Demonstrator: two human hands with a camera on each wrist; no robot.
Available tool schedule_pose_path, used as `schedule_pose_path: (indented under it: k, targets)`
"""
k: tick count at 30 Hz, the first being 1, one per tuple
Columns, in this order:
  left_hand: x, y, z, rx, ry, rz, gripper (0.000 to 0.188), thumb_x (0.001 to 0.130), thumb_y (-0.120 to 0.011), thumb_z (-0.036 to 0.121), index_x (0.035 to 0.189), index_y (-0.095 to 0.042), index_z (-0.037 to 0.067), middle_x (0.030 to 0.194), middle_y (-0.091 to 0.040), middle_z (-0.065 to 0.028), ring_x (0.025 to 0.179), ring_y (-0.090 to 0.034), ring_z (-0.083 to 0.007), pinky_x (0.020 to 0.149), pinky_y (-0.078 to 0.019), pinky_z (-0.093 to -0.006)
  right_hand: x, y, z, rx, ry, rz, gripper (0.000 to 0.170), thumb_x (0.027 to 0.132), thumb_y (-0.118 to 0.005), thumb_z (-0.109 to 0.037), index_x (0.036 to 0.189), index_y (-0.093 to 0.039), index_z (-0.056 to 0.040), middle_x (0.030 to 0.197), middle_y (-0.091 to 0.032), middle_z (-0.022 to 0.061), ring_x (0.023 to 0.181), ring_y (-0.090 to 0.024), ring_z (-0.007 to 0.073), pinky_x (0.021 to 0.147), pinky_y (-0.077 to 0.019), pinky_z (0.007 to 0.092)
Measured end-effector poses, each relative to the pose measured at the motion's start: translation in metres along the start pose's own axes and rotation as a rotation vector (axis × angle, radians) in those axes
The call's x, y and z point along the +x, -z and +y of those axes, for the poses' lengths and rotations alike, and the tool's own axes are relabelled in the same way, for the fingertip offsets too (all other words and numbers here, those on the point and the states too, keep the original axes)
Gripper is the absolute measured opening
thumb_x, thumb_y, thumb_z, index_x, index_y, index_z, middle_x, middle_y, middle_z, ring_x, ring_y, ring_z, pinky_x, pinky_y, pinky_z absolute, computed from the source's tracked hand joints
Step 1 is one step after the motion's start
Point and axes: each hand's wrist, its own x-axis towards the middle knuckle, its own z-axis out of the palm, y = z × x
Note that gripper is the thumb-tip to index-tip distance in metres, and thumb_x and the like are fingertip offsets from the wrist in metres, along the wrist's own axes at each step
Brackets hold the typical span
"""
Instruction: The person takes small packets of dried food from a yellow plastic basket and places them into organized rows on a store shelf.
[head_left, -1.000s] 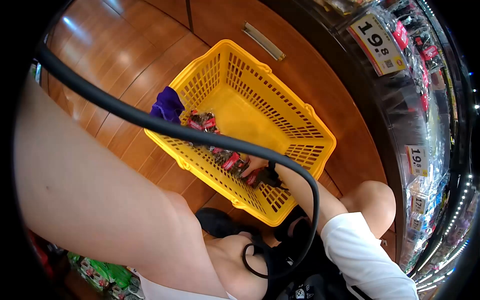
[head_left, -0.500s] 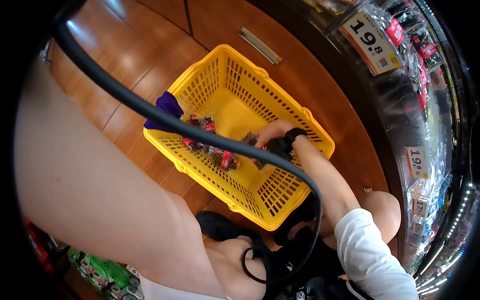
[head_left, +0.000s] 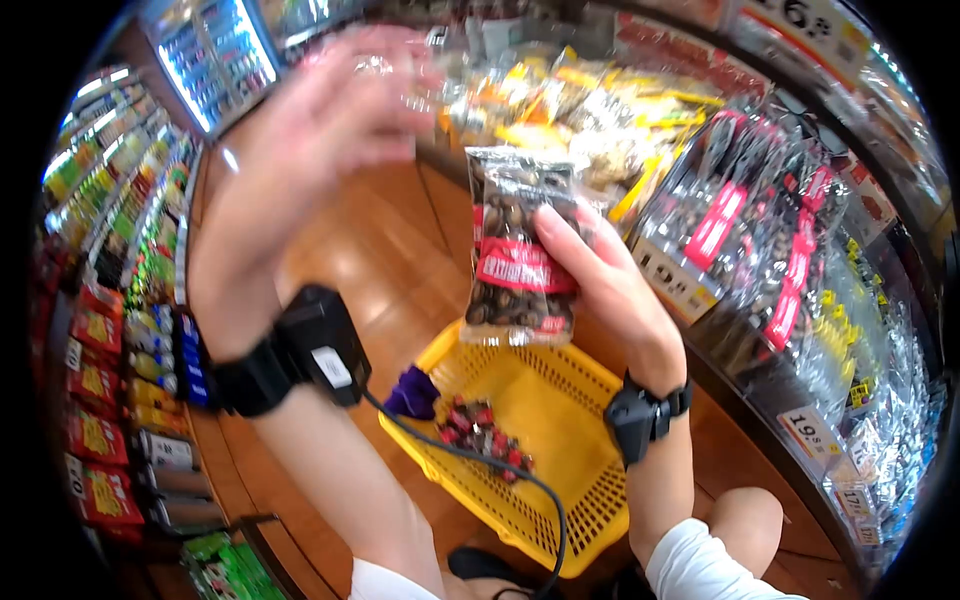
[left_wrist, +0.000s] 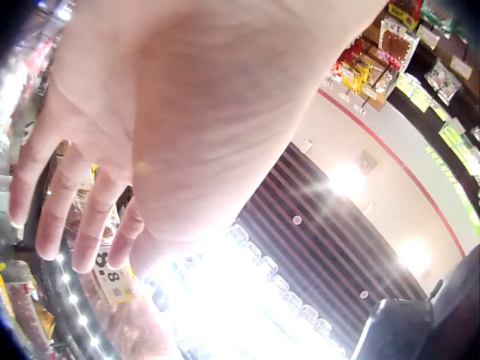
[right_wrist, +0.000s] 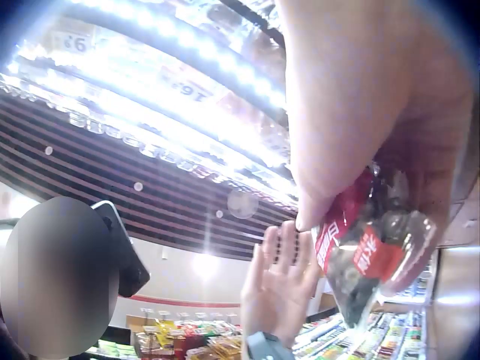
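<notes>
My right hand [head_left: 625,300] grips a clear packet [head_left: 500,300] of dark round pieces with a red label. Its thumb lies across the packet's front, over the far end of the basket. The right wrist view shows the packet [right_wrist: 352,277] hanging below the curled hand. Raised on the left, my left hand [head_left: 330,130] is blurred and holds nothing. In the left wrist view that hand [left_wrist: 187,112] has its fingers spread. Below stands a yellow basket [head_left: 570,470] on the floor, with small red-labelled packets [head_left: 485,435] along its left side.
A purple cloth [head_left: 412,393] hangs on the basket's left corner. Shelves on the right hold similar red-labelled packets [head_left: 715,225] and a price tag [head_left: 675,280]. Yellow-trimmed bags [head_left: 590,105] lie at the back. A black cable [head_left: 460,450] crosses the basket from my left wrist.
My right hand has come up out of the basket and now holds a packet. My left arm has swung into view, raised. The head view has tilted up towards the shelves.
</notes>
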Motion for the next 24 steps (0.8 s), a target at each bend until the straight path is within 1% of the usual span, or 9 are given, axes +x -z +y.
schedule_pose_path:
  k: [4,7,8,10,16,18,20,22,24]
  targets:
    - [0.003,-0.032,-0.004,-0.150,0.306,-0.438,0.085,0.096,-0.067,0.043,0.156,-0.021,0.004,0.152,-0.041,-0.0163,0.129,-0.055,-0.0253,0.106,-0.0460,-0.0387,-0.009,0.001,-0.027,0.188,0.176,0.031,0.044,0.107,-0.051,-0.030,0.139,-0.046,-0.0008,0.125,-0.062,0.0062,0.110,-0.061,0.0108,0.097,-0.0508,0.0287]
    - [0.012,-0.065,0.005,-0.347,0.262,-0.560,0.094,0.092,-0.076,0.025,0.157,-0.013,-0.002,0.147,-0.043,-0.0147,0.132,-0.046,-0.0191,0.110,-0.0401,-0.0346,-0.012,0.004,-0.033,0.131,0.278,0.139,0.050,0.108,-0.046,-0.035,0.144,-0.041,-0.0005,0.128,-0.060,0.0083,0.113,-0.058,0.0123,0.099,-0.0472,0.0282]
    - [0.012,-0.081,0.005,-0.448,0.204,-0.477,0.094,0.089,-0.078,0.015,0.157,-0.014,-0.002,0.146,-0.045,-0.0119,0.130,-0.048,-0.0169,0.109,-0.0407,-0.0335,-0.013,0.005,-0.037,0.140,0.275,0.151,0.052,0.108,-0.047,-0.035,0.146,-0.039,-0.0005,0.129,-0.058,0.0085,0.115,-0.055,0.0119,0.100,-0.0447,0.0276]
    - [0.020,-0.089,0.016,-0.359,0.309,-0.438,0.091,0.088,-0.077,0.009,0.156,-0.016,-0.002,0.145,-0.045,-0.0103,0.127,-0.050,-0.0155,0.108,-0.0415,-0.0318,-0.012,0.005,-0.034,0.131,0.332,0.237,0.055,0.108,-0.048,-0.034,0.149,-0.035,-0.0003,0.132,-0.056,0.0086,0.117,-0.053,0.0113,0.100,-0.0441,0.0272]
    - [0.025,-0.086,-0.007,-0.307,0.151,-0.367,0.074,0.090,-0.074,0.005,0.149,-0.030,0.000,0.140,-0.051,-0.0114,0.120,-0.055,-0.0134,0.100,-0.0488,-0.0318,-0.014,0.022,-0.043,-0.001,0.370,0.242,0.052,0.099,-0.066,-0.019,0.143,-0.044,-0.0027,0.129,-0.059,0.0101,0.115,-0.055,0.0132,0.093,-0.0501,0.0301]
    - [0.026,-0.080,0.000,-0.259,0.289,-0.387,0.070,0.091,-0.074,0.007,0.147,-0.034,0.000,0.135,-0.056,-0.0110,0.119,-0.056,-0.0130,0.099,-0.0492,-0.0306,-0.015,0.032,-0.047,-0.304,0.354,0.408,0.062,0.085,-0.081,-0.012,0.139,-0.051,-0.0083,0.116,-0.064,0.0108,0.104,-0.061,0.0141,0.082,-0.0547,0.0305]
    - [0.027,-0.078,-0.004,-0.203,0.227,-0.416,0.061,0.095,-0.072,0.016,0.144,-0.040,0.000,0.130,-0.059,-0.0083,0.118,-0.055,-0.0116,0.098,-0.0479,-0.0289,-0.015,0.039,-0.047,-0.435,0.444,0.376,0.063,0.080,-0.084,-0.013,0.136,-0.054,-0.0110,0.111,-0.064,0.0105,0.096,-0.063,0.0140,0.077,-0.0545,0.0270]
    - [0.030,-0.074,-0.003,-0.161,0.236,-0.484,0.062,0.101,-0.063,0.020,0.151,-0.032,-0.001,0.139,-0.053,-0.0089,0.128,-0.049,-0.0140,0.109,-0.0395,-0.0297,-0.020,0.037,-0.049,-0.469,0.395,0.353,0.058,0.080,-0.084,-0.012,0.131,-0.057,-0.0095,0.109,-0.064,0.0101,0.092,-0.064,0.0141,0.076,-0.0547,0.0269]
    - [0.031,-0.073,-0.006,-0.135,0.260,-0.456,0.050,0.107,-0.053,0.027,0.146,-0.039,-0.001,0.133,-0.056,-0.0059,0.123,-0.050,-0.0112,0.106,-0.0402,-0.0279,-0.019,0.035,-0.048,-0.496,0.357,0.329,0.053,0.079,-0.084,-0.011,0.126,-0.059,-0.0080,0.108,-0.065,0.0097,0.088,-0.065,0.0143,0.074,-0.0550,0.0268]
